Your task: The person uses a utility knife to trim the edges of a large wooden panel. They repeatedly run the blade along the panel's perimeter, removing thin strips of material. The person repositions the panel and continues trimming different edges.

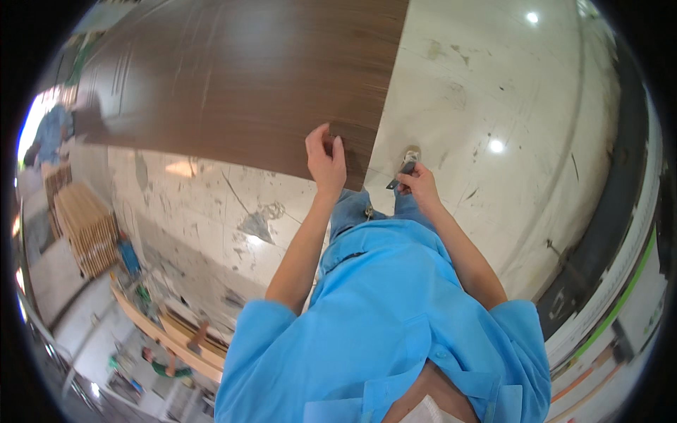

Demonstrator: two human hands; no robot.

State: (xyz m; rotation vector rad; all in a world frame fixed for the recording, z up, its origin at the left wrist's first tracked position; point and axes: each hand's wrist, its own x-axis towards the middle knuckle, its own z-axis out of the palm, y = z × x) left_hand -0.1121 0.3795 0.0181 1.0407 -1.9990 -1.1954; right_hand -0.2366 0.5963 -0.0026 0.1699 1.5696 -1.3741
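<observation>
A large dark brown wood-grain panel (240, 77) lies over the pale floor and fills the upper left. My left hand (326, 158) pinches the panel's near corner, fingers curled over its edge. Just right of that corner, my right hand (419, 182) holds a small metal-bladed tool (405, 166), its tip close to the panel's right edge. Both bare forearms rise from my light blue shirt (381, 317).
The pale, stained tile floor (493, 106) spreads to the right, edged by a dark strip (606, 211). A stack of light wooden slats (84, 225) stands at the left, with long boards and small tools (176, 331) below it. A person in blue (53, 130) is at the far left.
</observation>
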